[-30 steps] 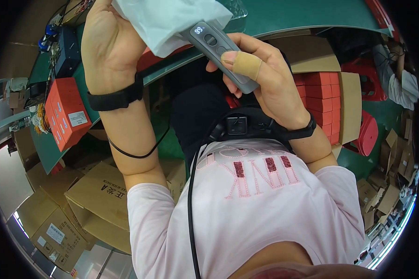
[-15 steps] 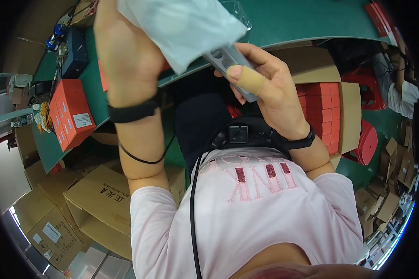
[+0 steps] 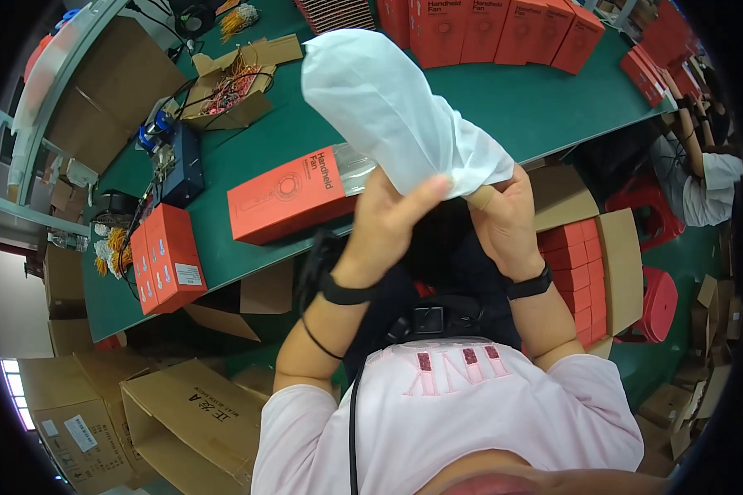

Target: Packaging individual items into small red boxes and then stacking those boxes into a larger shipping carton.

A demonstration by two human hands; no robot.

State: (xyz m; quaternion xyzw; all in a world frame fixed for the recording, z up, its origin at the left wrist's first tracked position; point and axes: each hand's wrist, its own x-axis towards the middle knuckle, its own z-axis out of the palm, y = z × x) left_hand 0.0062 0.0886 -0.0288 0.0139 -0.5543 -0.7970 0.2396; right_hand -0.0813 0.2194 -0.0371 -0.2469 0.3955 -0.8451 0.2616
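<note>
A white fabric pouch (image 3: pixel 380 99) is stretched out over the table edge, with a rounded, filled far end and a gathered near end. What lies inside it is hidden. My left hand (image 3: pixel 392 219) pinches the pouch's near part, thumb on top. On the other side, my right hand (image 3: pixel 504 219) grips the gathered end, with a tan bandage on its thumb. Just left of my hands a red carton (image 3: pixel 285 196) with a fan drawn on it lies on the table. A clear plastic tray (image 3: pixel 352 169) sits at that carton's right end, partly behind the pouch.
Several red cartons (image 3: pixel 491 33) line the green table's (image 3: pixel 545 99) far side. A stack of red boxes (image 3: pixel 167 256) stands at its left edge, near a dark blue device (image 3: pixel 180 165). An open cardboard box (image 3: pixel 619 264) of red boxes is right of me. Someone's white sleeve (image 3: pixel 702 190) shows far right.
The grey handle that stuck out of the pouch in my right hand is now out of sight. Both hands have come together at the pouch's near end. My view has shifted, showing more table.
</note>
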